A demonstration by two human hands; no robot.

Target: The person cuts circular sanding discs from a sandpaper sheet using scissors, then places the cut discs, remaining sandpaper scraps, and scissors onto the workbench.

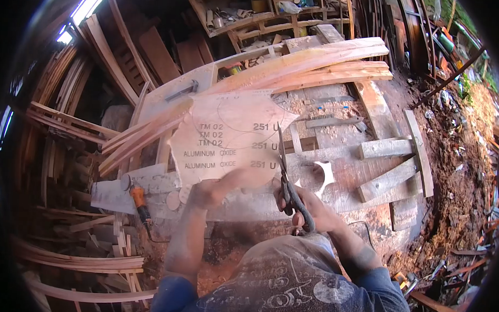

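Observation:
My left hand (214, 192) is closed on the lower edge of a sheet of sandpaper (220, 135), its printed back turned up toward me. "ALUMINUM OXIDE" and "251 U" show on it, along with faint drawn circles, and its outline is cut in curves. In my right hand (313, 210) is a pair of dark scissors (297, 200), fingers wrapped around the handles. The blades point away from me along the sheet's right edge; whether they are apart is hard to see. A curved white offcut (327, 178) lies on the bench, right of the scissors.
An orange and black power tool (139, 203) with a cord lies left, near small round discs (173, 201). Long curved timbers (319, 56) and a hammer (183, 90) lie across the bench (347, 176). Wood pieces (392, 175) stand right; planks lean left. Shelves are behind.

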